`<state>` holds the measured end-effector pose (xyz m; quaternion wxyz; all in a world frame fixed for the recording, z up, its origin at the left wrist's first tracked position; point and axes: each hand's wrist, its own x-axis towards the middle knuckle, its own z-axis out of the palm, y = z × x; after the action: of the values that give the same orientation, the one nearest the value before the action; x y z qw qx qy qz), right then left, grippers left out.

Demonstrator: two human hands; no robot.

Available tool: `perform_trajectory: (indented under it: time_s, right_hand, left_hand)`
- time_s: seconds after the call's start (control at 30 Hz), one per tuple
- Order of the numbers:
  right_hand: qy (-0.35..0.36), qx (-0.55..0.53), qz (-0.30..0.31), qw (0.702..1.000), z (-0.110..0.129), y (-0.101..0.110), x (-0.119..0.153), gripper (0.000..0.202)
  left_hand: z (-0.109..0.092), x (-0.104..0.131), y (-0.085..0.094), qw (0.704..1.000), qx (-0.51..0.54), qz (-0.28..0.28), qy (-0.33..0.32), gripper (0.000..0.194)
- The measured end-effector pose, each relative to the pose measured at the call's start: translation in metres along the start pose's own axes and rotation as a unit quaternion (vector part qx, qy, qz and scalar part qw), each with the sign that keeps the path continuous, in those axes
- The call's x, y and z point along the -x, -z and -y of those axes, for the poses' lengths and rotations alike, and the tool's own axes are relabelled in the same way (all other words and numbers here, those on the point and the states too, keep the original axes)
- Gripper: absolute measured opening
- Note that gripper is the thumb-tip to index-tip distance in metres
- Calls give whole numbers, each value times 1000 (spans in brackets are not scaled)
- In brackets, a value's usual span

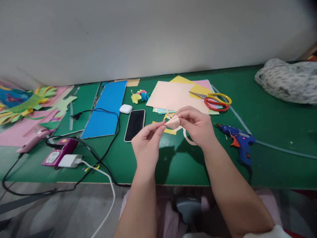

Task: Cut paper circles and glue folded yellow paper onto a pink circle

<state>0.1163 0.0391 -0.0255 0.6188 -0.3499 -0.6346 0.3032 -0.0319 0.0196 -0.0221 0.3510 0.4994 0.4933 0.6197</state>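
Between my two hands is a small folded piece of pale peach paper (173,123), held above the green table. My left hand (148,140) pinches its left tip between thumb and forefinger. On the other side, my right hand (196,125) grips the right edge with its fingers curled. A thin curled strip of peach paper (189,140) shows below my right hand; whether it is joined to the folded piece I cannot tell. Just behind the hands lie yellow paper scraps (170,131), partly covered by them.
Scissors (210,99) rest on stacked coloured paper (164,94). A blue glue gun (239,140) lies right, with a glue stick (284,150). Leftward are a phone (135,125), earbud case (126,108), paper flowers (140,96), blue board (106,109), cables and a purple power strip (60,150).
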Motion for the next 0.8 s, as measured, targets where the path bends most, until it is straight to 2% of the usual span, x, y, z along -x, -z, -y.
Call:
perform_trajectory:
  time_s: [0.43,0.8]
  right_hand:
    - [-1,4,9,1000,1,1,0,12]
    - [-5,9,-11,1000,0,1,0,10]
  left_hand:
    - [1,4,1,999,-29,10,-14,9]
    - [0,3,4,992,-100,26,-66,9]
